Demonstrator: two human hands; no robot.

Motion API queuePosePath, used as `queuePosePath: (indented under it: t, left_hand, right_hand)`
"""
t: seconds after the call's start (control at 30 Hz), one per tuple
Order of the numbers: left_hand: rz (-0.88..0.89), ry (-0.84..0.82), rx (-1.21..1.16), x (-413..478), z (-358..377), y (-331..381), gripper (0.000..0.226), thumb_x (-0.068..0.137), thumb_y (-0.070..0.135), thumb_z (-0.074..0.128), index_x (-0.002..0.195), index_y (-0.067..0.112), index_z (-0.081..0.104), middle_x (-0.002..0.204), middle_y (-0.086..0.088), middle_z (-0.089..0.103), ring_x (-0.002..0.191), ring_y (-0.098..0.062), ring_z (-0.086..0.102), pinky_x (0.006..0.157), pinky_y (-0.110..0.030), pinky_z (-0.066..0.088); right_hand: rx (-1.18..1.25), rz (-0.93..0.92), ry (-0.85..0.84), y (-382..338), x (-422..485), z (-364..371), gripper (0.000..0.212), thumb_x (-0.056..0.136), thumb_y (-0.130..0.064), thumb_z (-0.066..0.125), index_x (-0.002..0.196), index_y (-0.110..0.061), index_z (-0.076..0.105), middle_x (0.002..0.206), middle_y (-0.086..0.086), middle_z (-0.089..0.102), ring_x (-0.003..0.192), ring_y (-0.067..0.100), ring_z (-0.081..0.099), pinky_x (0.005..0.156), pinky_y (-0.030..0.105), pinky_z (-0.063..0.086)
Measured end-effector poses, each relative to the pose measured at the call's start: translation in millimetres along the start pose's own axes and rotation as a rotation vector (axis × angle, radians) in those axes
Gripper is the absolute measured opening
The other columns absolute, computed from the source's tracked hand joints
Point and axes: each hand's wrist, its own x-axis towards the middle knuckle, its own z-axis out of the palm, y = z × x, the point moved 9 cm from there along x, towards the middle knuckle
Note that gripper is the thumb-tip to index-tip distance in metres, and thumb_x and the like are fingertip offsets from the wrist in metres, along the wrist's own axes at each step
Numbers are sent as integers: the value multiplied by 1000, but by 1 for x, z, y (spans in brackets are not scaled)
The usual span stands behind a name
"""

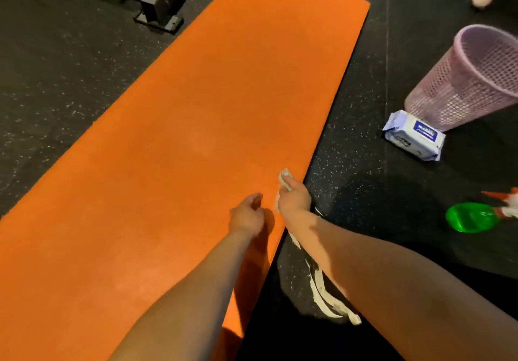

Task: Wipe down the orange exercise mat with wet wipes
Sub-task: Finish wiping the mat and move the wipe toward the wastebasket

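1. The right hand (294,199) is clamped on a crumpled wet wipe (284,182), thumb on top, pressing it against the orange exercise mat (196,125) just inside the mat's right edge.
2. The left hand (246,216) hovers beside it over the mat, fingers loosely curled and holding nothing.
3. The mat lies flat on the dark speckled floor (350,164); most of its length stretches ahead of the wipe.
4. Well apart to the right stand the pack of wet wipes (413,139), touching a pink mesh bin (471,80), and a green disc (471,217).
5. Risk: a bunched wipe covers little surface, so streaks may be missed; a stroke overrunning the edge would drag floor grit back onto the mat.
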Motion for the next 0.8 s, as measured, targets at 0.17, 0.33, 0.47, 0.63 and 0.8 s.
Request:
queuePosePath:
  t: [0.17, 0.33, 0.47, 0.63, 0.8]
  left_hand:
    - [-29, 53, 73, 13, 3, 10, 44, 97, 33, 54, 141, 36, 52, 138, 5, 61, 122, -23, 59, 99, -38, 50]
    - [-89, 32, -120, 2, -6, 65, 43, 105, 24, 51, 148, 24, 47, 143, -1, 52, 106, -23, 62, 83, -36, 52]
    - [-94, -20, -171, -22, -5, 151, 34, 105, 24, 51, 139, 24, 53, 120, -12, 69, 84, -19, 67, 68, -35, 51]
    - [-132, 20, -134, -68, -4, 277, 22, 103, 26, 56, 123, 21, 63, 104, -5, 72, 87, -25, 71, 75, -43, 56]
    - [-201, 69, -186, -122, -2, 403, 13, 95, 23, 65, 107, 19, 66, 100, -8, 72, 86, -32, 69, 71, -42, 53]
  right_hand:
    - [-51, -6, -37, 4, 34, -4, 35, 104, -11, 52, 135, -21, 65, 149, 1, 53, 136, 24, 50, 114, 35, 41]
    - [-4, 30, -94, -45, 37, 6, 35, 103, -13, 55, 135, -22, 65, 150, 0, 52, 134, 23, 52, 111, 36, 44]
    - [76, 112, -54, -105, 24, -34, 34, 102, -13, 54, 133, -22, 64, 144, 2, 56, 128, 25, 55, 106, 42, 48]
    - [183, 260, 3, -190, 10, -128, 28, 101, -15, 55, 128, -19, 62, 120, 9, 67, 107, 28, 65, 91, 46, 56]
    - [193, 268, 3, -296, -13, -226, 24, 99, -10, 55, 119, -9, 66, 116, 13, 68, 98, 25, 65, 78, 35, 51]
